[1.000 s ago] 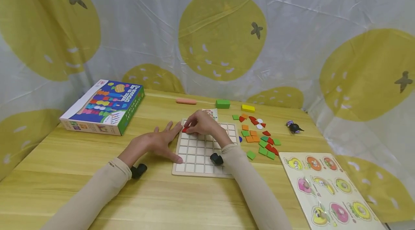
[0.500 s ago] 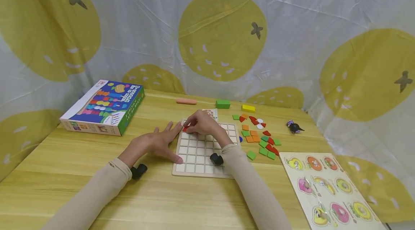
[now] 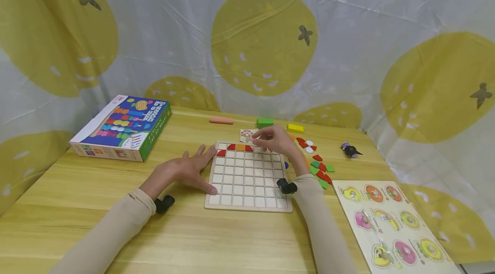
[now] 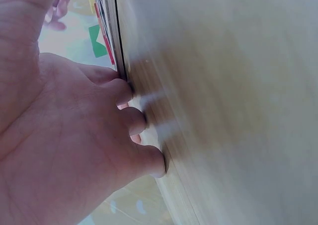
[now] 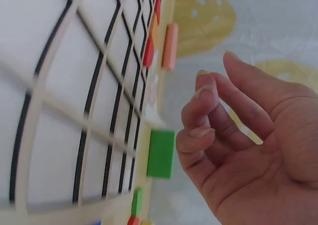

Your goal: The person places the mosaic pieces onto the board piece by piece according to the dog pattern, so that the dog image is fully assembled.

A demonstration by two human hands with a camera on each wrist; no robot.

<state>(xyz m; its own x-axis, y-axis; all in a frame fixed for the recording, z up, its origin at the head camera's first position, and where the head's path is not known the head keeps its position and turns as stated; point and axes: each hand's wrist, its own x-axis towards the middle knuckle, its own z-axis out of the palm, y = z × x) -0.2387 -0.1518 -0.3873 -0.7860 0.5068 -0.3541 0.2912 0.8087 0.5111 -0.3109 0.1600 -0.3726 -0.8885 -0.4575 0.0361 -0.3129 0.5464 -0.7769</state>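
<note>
A wooden grid board (image 3: 239, 178) lies on the table between my hands. My left hand (image 3: 185, 172) is spread at its left side, with the thumb over the edge and the fingertips (image 4: 158, 163) down on the tabletop. Along the board's far rows sit an orange square tile (image 3: 240, 147) and red curved pieces (image 3: 221, 153). Above the board's far right part hovers my right hand (image 3: 275, 140), fingers loosely bent; nothing shows between thumb and fingers in the right wrist view. A small printed card (image 3: 246, 135) lies just behind the board, close to those fingertips.
Loose red, green and white pieces (image 3: 322, 166) are scattered right of the board. Behind stand a green block (image 3: 265, 122), a yellow block (image 3: 295, 128) and a pink stick (image 3: 221, 120). A game box (image 3: 123, 130) is left; a fruit puzzle board (image 3: 390, 226) is front right.
My right hand has let go of the red piece at the board's far left corner and moved right, uncovering the far-row pieces. The left hand stays in place.
</note>
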